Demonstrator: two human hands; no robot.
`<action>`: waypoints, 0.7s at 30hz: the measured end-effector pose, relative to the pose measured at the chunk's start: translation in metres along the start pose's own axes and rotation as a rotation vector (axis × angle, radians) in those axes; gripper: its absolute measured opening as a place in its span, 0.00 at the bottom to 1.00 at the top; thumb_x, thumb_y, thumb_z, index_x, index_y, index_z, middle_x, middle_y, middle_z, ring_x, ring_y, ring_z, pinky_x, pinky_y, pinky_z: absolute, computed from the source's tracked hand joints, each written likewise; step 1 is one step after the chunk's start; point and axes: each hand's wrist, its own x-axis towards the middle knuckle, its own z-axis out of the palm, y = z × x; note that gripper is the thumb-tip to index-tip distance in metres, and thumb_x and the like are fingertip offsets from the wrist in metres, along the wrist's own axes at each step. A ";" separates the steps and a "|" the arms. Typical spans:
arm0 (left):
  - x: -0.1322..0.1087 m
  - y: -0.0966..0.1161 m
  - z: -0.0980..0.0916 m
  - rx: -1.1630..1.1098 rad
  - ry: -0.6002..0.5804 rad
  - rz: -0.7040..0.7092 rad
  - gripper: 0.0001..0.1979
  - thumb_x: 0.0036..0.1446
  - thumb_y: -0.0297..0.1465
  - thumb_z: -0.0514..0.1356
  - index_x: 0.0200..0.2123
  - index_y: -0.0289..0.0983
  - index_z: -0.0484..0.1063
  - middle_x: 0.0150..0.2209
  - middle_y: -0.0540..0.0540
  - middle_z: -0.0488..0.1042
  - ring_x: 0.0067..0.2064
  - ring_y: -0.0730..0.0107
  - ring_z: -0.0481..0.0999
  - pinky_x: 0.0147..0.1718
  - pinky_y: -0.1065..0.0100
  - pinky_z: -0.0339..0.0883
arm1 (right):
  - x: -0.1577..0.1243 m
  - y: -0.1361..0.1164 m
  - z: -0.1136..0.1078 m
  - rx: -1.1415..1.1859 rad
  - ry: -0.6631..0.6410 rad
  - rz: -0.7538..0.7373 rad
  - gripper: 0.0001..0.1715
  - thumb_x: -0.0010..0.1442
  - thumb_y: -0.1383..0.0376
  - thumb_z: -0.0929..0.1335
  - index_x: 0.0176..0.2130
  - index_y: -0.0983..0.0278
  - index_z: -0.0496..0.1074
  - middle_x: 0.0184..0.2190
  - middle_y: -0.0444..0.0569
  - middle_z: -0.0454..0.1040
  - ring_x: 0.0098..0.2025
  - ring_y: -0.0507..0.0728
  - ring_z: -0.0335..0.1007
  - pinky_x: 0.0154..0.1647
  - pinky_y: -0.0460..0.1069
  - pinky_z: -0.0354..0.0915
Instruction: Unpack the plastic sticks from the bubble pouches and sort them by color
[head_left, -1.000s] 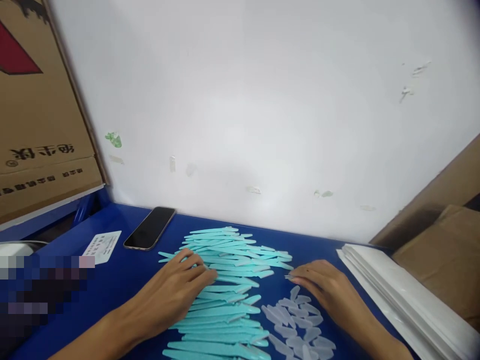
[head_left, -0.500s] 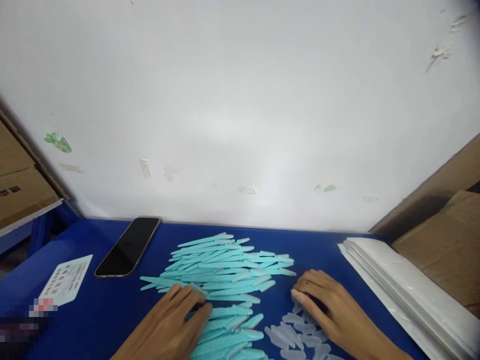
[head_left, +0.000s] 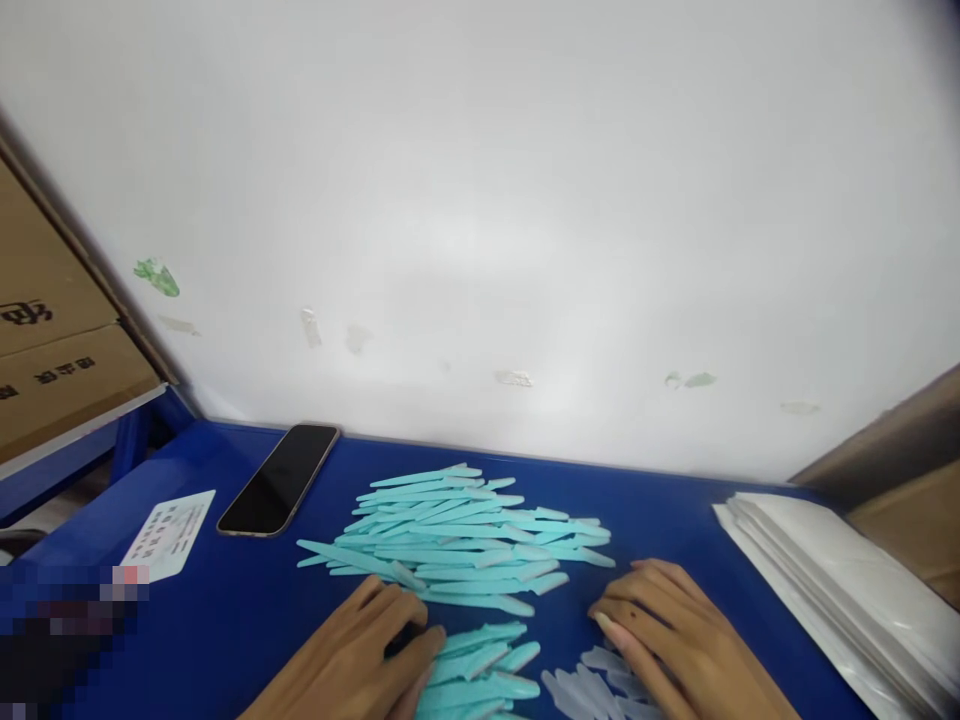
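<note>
A heap of slim teal plastic pieces (head_left: 465, 535) lies spread across the blue table (head_left: 660, 510). My left hand (head_left: 360, 655) rests at the near edge of this heap with its fingers curled over a few teal pieces. My right hand (head_left: 667, 630) sits palm down, fingers bent, on a small pile of clear frosted plastic caps (head_left: 581, 690) to the right of the teal pieces. What either hand grips, if anything, is hidden under the fingers.
A black phone (head_left: 279, 480) and a white printed card (head_left: 169, 520) lie at the left of the table. A stack of white sheets (head_left: 840, 580) lies at the right beside a brown carton (head_left: 911, 520). Another carton (head_left: 52, 350) stands at the left against the white wall.
Both hands have drawn back toward me along the table. The view has tipped upward, so the hands and the clear caps now sit at the bottom edge.
</note>
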 end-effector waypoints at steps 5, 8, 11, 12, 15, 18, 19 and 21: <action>0.006 0.000 -0.006 0.000 0.056 0.041 0.14 0.72 0.27 0.49 0.49 0.42 0.75 0.39 0.49 0.78 0.41 0.65 0.77 0.50 0.62 0.67 | -0.005 -0.002 -0.001 -0.002 -0.064 0.043 0.16 0.74 0.63 0.60 0.54 0.57 0.73 0.43 0.47 0.80 0.45 0.58 0.77 0.54 0.55 0.67; 0.006 -0.008 -0.009 -0.020 0.060 0.024 0.14 0.71 0.25 0.50 0.50 0.40 0.74 0.40 0.48 0.77 0.41 0.64 0.75 0.50 0.62 0.66 | -0.008 -0.003 -0.003 0.009 -0.066 0.056 0.17 0.74 0.63 0.60 0.55 0.57 0.73 0.44 0.48 0.80 0.46 0.59 0.77 0.56 0.57 0.67; 0.004 -0.025 -0.012 0.040 0.061 0.015 0.16 0.68 0.20 0.49 0.50 0.38 0.73 0.42 0.45 0.76 0.45 0.60 0.72 0.51 0.58 0.64 | -0.008 -0.002 -0.004 0.016 -0.039 0.023 0.16 0.73 0.64 0.61 0.54 0.57 0.73 0.43 0.48 0.80 0.43 0.59 0.78 0.55 0.56 0.68; 0.003 -0.031 -0.013 0.083 0.068 0.009 0.17 0.68 0.19 0.48 0.50 0.38 0.73 0.43 0.44 0.76 0.46 0.58 0.71 0.50 0.57 0.63 | -0.007 -0.002 -0.005 0.016 -0.033 0.020 0.16 0.73 0.64 0.61 0.54 0.57 0.74 0.42 0.48 0.80 0.43 0.58 0.78 0.55 0.56 0.68; 0.002 -0.045 -0.018 0.158 0.024 -0.034 0.13 0.68 0.23 0.50 0.46 0.39 0.73 0.45 0.42 0.74 0.49 0.53 0.70 0.48 0.55 0.63 | -0.006 -0.003 -0.007 0.017 -0.027 0.011 0.16 0.73 0.64 0.60 0.54 0.57 0.73 0.42 0.47 0.80 0.42 0.58 0.78 0.54 0.55 0.68; 0.002 -0.047 -0.020 0.218 -0.035 -0.059 0.09 0.67 0.25 0.53 0.42 0.38 0.73 0.45 0.41 0.73 0.49 0.51 0.69 0.49 0.53 0.63 | -0.003 -0.005 -0.008 0.021 -0.018 -0.010 0.16 0.74 0.64 0.60 0.53 0.58 0.73 0.41 0.47 0.80 0.41 0.57 0.78 0.54 0.55 0.68; 0.003 -0.046 -0.020 0.240 -0.055 -0.055 0.09 0.66 0.24 0.53 0.42 0.37 0.73 0.45 0.40 0.73 0.48 0.51 0.69 0.49 0.53 0.63 | -0.003 -0.006 -0.008 0.022 -0.012 -0.017 0.15 0.74 0.64 0.60 0.52 0.58 0.73 0.40 0.46 0.80 0.41 0.57 0.78 0.54 0.55 0.68; 0.003 -0.043 -0.019 0.279 -0.096 -0.044 0.09 0.62 0.22 0.56 0.42 0.37 0.73 0.43 0.41 0.73 0.47 0.51 0.70 0.48 0.54 0.64 | -0.002 -0.008 -0.008 0.027 -0.004 -0.022 0.14 0.74 0.65 0.60 0.49 0.58 0.74 0.40 0.46 0.80 0.40 0.57 0.78 0.54 0.55 0.67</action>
